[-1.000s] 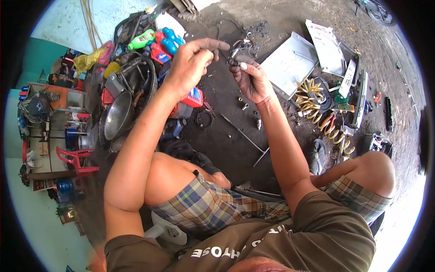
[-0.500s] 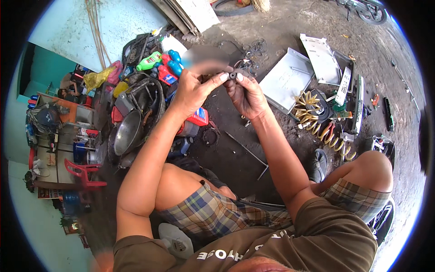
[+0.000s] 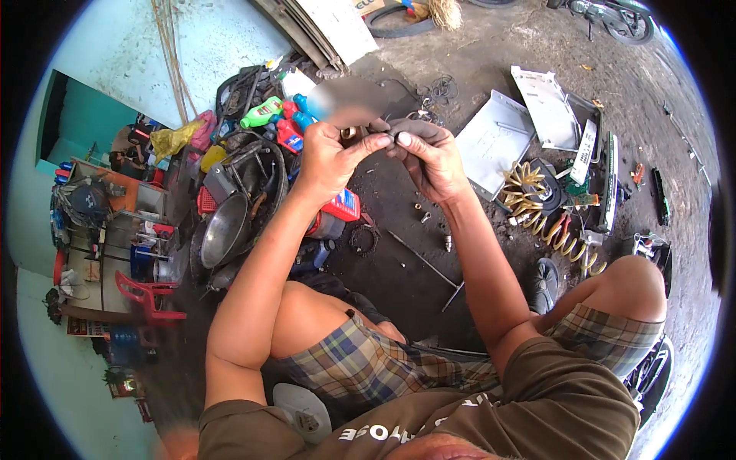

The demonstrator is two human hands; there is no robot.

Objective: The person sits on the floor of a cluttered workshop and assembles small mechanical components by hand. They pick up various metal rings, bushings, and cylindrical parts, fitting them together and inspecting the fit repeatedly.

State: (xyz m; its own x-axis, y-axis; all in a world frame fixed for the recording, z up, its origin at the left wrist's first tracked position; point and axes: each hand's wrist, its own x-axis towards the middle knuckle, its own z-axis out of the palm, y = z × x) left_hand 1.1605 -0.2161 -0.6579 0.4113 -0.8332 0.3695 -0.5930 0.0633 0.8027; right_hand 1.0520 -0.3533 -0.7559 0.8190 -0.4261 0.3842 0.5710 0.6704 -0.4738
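Black smudges the fingers of the right hand [image 3: 438, 162], and here it is, up in the top centre of the frame, meeting the left hand [image 3: 323, 162] almost thumb to thumb! Caught between them is the small dark part [image 3: 394, 139], mostly covered, its exact shape too hidden to call. The right fingers are clamped on it, thumb pressed on the near side; the left thumb and fingers pinch it from the other side.

Below the hands, on the dark floor [image 3: 391, 203], a T-handled tool [image 3: 423, 267] lies slantwise at centre, with a little silvery piece [image 3: 448, 244] near it. Over to the left of centre, a red bottle [image 3: 345, 205] sits just beside the left forearm, and a round metal bowl [image 3: 225, 228] leans tilted further left. Upper left, a green bottle [image 3: 262, 113] rests in the clutter. Across to the upper right, a pale metal panel [image 3: 491, 142] lies flat, and below it runs a coiled yellow hose [image 3: 565, 244].
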